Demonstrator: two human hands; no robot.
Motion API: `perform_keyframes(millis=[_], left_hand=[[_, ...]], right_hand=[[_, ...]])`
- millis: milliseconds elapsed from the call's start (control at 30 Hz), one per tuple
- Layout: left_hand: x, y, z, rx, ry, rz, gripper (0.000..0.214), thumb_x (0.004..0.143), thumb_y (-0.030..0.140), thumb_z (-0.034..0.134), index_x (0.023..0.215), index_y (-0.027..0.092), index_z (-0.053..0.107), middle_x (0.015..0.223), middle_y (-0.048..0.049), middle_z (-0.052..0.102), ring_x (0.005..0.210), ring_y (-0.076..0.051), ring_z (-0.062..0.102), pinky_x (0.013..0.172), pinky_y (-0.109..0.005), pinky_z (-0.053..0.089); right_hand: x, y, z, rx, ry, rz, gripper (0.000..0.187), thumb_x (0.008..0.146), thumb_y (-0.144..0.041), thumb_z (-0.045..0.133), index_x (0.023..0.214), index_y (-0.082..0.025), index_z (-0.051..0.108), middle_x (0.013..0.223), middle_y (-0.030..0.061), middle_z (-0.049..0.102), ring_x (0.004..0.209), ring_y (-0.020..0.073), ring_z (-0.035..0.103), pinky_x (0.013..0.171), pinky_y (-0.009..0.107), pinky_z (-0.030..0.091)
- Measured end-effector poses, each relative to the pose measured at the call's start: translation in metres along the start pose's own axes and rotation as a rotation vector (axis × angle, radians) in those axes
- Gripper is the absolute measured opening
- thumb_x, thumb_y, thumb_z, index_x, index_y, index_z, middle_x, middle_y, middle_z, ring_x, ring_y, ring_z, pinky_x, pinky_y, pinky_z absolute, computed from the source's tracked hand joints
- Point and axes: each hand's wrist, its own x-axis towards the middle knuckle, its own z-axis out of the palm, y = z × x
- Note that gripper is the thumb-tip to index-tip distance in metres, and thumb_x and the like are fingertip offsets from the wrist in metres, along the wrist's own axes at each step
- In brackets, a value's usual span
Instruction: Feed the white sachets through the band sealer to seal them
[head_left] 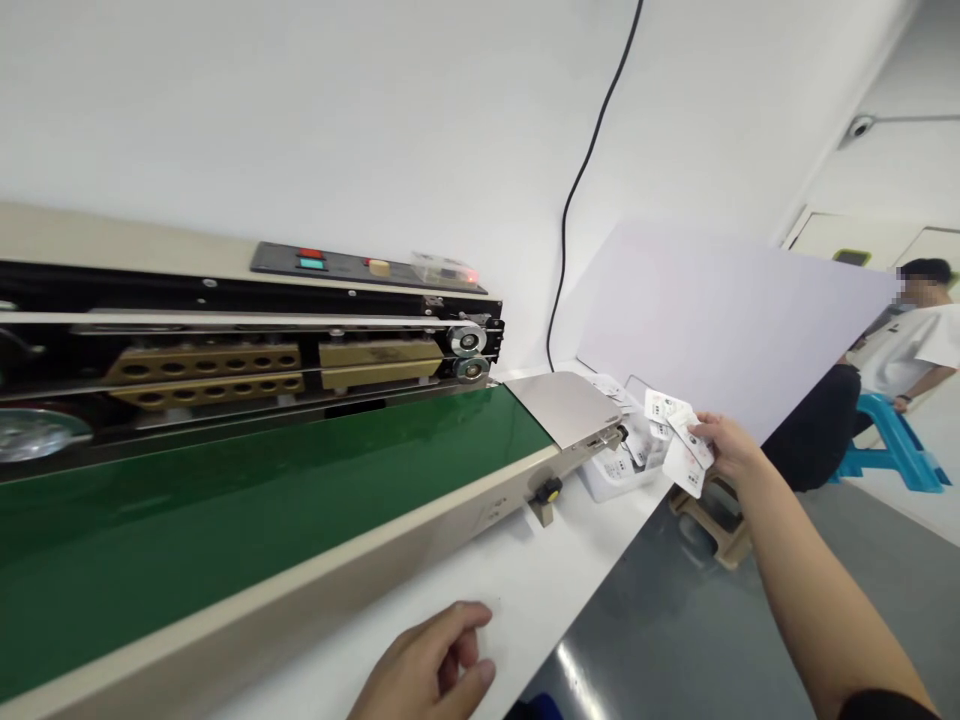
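My right hand (724,450) pinches several white printed sachets (679,440) in a loose fan, just past the end of a band sealer's green conveyor belt (225,500). Below those sachets, a white tub (611,480) holds more of the same kind, partly hidden behind a steel plate (562,405) at the belt's end. My left hand (427,660) rests at the bottom of the view on the white table (525,570), near the belt's beige side rail, with its fingers loosely curled and nothing in them.
The sealer's rollers and brass-coloured heating blocks (202,365) stand exposed behind the belt, with a control panel (367,265) above them. A person (904,345) sits on the right beyond a white board (720,320), near a blue stool (892,450). A wooden stool (712,520) stands below the table's edge.
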Motion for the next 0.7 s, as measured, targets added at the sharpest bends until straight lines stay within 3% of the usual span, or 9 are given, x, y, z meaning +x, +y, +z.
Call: perform_keyframes(millis=[100, 200, 333, 400, 533, 700], left_hand=[[-0.007, 0.009, 0.011, -0.25, 0.116, -0.091, 0.034, 0.073, 0.036, 0.056, 0.103, 0.022, 0.053, 0.078, 0.0017, 0.057, 0.064, -0.014, 0.054, 0.064, -0.025, 0.046], [-0.02, 0.022, 0.027, -0.434, 0.205, -0.105, 0.056, 0.073, 0.046, 0.056, 0.119, 0.019, 0.04, 0.094, -0.0045, 0.055, 0.071, -0.015, 0.053, 0.066, -0.029, 0.046], [-0.037, 0.044, 0.045, -0.536, 0.101, -0.152, 0.079, 0.075, 0.051, 0.056, 0.134, 0.017, 0.016, 0.121, -0.015, 0.043, 0.097, -0.021, 0.052, 0.081, -0.035, 0.046], [-0.042, 0.057, 0.051, -0.576, 0.114, -0.185, 0.084, 0.074, 0.05, 0.059, 0.135, 0.016, 0.012, 0.127, -0.0176, 0.039, 0.107, -0.024, 0.049, 0.089, -0.039, 0.043], [-0.044, 0.078, 0.054, -0.736, 0.258, -0.163, 0.074, 0.075, 0.043, 0.062, 0.131, 0.017, 0.02, 0.125, -0.0161, 0.046, 0.109, -0.026, 0.053, 0.093, -0.039, 0.043], [-0.042, 0.082, 0.045, -0.803, 0.363, -0.203, 0.043, 0.072, 0.024, 0.065, 0.111, 0.016, 0.048, 0.103, -0.0085, 0.064, 0.089, -0.021, 0.064, 0.078, -0.03, 0.051]], right_hand=[[-0.046, 0.025, 0.01, 0.105, 0.014, -0.04, 0.033, 0.054, -0.014, 0.063, 0.086, -0.017, 0.054, 0.065, 0.0022, 0.064, 0.054, 0.0177, 0.059, 0.053, 0.028, 0.049], [-0.102, 0.055, 0.035, 0.264, 0.071, -0.089, 0.053, 0.048, -0.018, 0.071, 0.098, -0.018, 0.054, 0.075, 0.0025, 0.067, 0.059, 0.0184, 0.061, 0.052, 0.027, 0.048], [-0.169, 0.088, 0.088, 0.419, 0.037, -0.062, 0.078, 0.047, -0.027, 0.078, 0.118, -0.018, 0.048, 0.078, 0.0048, 0.068, 0.064, 0.0227, 0.063, 0.054, 0.031, 0.05], [-0.192, 0.098, 0.114, 0.463, 0.008, -0.03, 0.087, 0.048, -0.029, 0.079, 0.126, -0.016, 0.043, 0.079, 0.0057, 0.068, 0.068, 0.0235, 0.063, 0.059, 0.034, 0.051], [-0.21, 0.113, 0.145, 0.527, -0.026, -0.001, 0.095, 0.05, -0.029, 0.08, 0.133, -0.015, 0.036, 0.081, 0.0062, 0.068, 0.076, 0.0234, 0.063, 0.068, 0.035, 0.051], [-0.209, 0.127, 0.162, 0.487, -0.108, -0.033, 0.097, 0.055, -0.031, 0.079, 0.138, -0.016, 0.03, 0.086, 0.0078, 0.069, 0.078, 0.0239, 0.064, 0.07, 0.037, 0.051]])
